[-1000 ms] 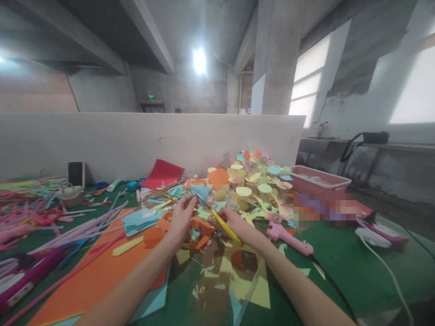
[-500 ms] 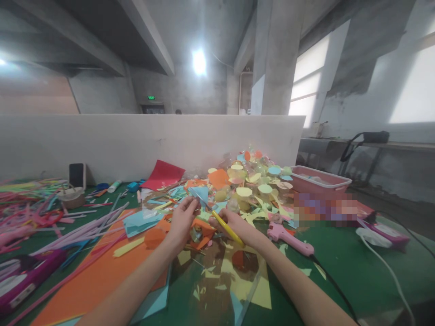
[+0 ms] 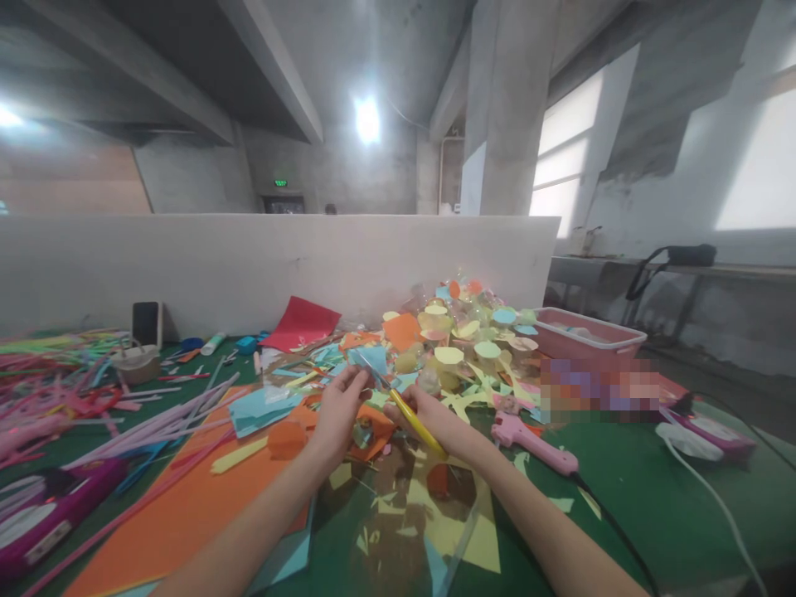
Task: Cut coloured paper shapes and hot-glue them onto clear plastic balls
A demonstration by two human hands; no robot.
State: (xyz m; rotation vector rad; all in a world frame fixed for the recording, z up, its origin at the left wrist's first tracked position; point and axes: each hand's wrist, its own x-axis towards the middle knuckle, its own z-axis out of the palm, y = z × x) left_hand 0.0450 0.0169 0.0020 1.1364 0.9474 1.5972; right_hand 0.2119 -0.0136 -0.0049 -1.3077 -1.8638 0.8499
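Note:
My left hand (image 3: 342,408) pinches a small piece of light blue paper (image 3: 368,359) between thumb and fingers. Closed around a pair of scissors with yellow handles (image 3: 418,424) is my right hand (image 3: 429,412). The scissor blades point up and left and lie against the blue paper. Below the hands are paper scraps and a yellow sheet (image 3: 485,539). Folded light blue paper (image 3: 264,410) lies left of my left hand, over a large orange sheet (image 3: 167,522).
A pink glue gun (image 3: 535,444) with a black cord lies at the right. Behind my hands rises a heap of clear pieces with paper discs (image 3: 448,356). A pink bin (image 3: 584,336) stands back right, purple strips (image 3: 155,423) lie left, and a white partition (image 3: 186,265) runs behind.
The blue paper has turned slightly at the scissor blades and shows a different outline. Both hands keep their hold, and the whole view has shifted a little.

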